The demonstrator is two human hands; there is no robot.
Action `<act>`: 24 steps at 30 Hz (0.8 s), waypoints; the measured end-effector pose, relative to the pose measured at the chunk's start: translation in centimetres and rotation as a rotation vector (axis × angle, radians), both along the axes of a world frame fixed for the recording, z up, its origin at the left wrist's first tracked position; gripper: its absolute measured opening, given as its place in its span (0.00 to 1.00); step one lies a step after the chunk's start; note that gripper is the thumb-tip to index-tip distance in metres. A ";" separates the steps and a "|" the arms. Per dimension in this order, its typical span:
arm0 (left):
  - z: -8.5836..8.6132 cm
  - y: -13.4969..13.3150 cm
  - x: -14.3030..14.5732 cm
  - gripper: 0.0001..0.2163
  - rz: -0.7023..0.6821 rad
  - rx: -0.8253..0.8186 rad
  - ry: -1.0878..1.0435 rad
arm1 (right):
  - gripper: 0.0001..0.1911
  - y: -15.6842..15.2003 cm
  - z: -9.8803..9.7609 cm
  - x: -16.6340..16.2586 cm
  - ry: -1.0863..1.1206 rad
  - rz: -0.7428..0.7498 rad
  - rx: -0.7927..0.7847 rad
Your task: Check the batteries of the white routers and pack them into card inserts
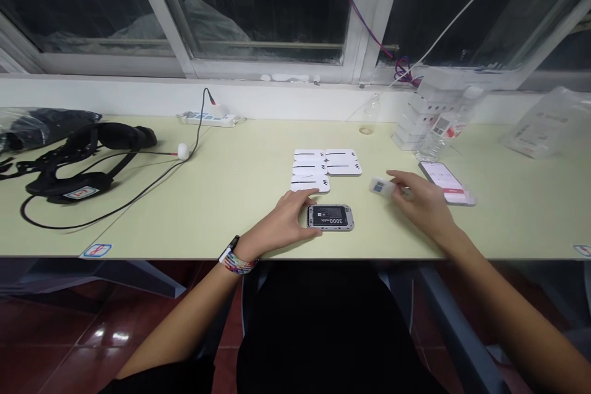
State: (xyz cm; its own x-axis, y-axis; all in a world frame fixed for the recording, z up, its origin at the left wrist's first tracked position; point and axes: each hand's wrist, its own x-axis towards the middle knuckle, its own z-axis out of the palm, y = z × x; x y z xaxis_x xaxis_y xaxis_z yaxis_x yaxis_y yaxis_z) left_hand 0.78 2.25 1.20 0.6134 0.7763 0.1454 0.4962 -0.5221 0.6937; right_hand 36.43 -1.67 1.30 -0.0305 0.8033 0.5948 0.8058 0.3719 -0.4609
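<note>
A small grey electronic device [353,218] lies on the table with a black battery [331,215] marked 3000mAh uncovered in it. My left hand [289,218] grips the device's left end, thumb at its near edge and fingers at its far edge. Off to the right, my right hand [422,200] pinches a small translucent white packet [381,186] with dark blue squares on it, held just at or above the tabletop. Behind the device sit several white rounded covers [342,166], each with a black line and a mark; my left fingertips are close to the nearest one.
Right of my right hand lies a phone [446,183] with its screen lit. Behind it stand a plastic bottle [446,126], stacked white boxes [410,126] and a clear bag [540,126]. A black headset [92,160], its cable and a power strip [210,119] occupy the left.
</note>
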 end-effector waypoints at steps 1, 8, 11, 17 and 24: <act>0.0 0.0 0.0 0.39 -0.002 0.000 0.004 | 0.17 0.0 0.6 -0.6 0.083 0.037 0.004; -0.2 0.1 0.1 0.38 -0.016 0.022 0.015 | 0.13 1.8 1.7 -8.1 0.247 0.532 -0.242; -0.2 0.1 0.1 0.37 -0.026 0.026 0.009 | 0.09 3.1 0.8 -9.8 0.218 0.542 -0.183; -0.3 0.0 0.0 0.37 -0.034 0.065 0.003 | 0.08 3.5 -0.8 -10.2 0.205 0.412 -0.139; 0.5 -0.4 0.2 0.22 -0.027 0.087 0.032 | 0.13 2.5 -1.0 -10.3 0.066 0.463 -0.104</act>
State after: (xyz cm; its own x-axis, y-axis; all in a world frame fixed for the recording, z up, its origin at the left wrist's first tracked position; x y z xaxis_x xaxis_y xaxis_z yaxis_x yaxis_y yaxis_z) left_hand 0.95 1.86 1.66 0.6391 0.7449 0.1914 0.5028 -0.5930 0.6290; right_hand 26.10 0.87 0.32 -0.3635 0.7695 0.5251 0.5342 0.6340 -0.5592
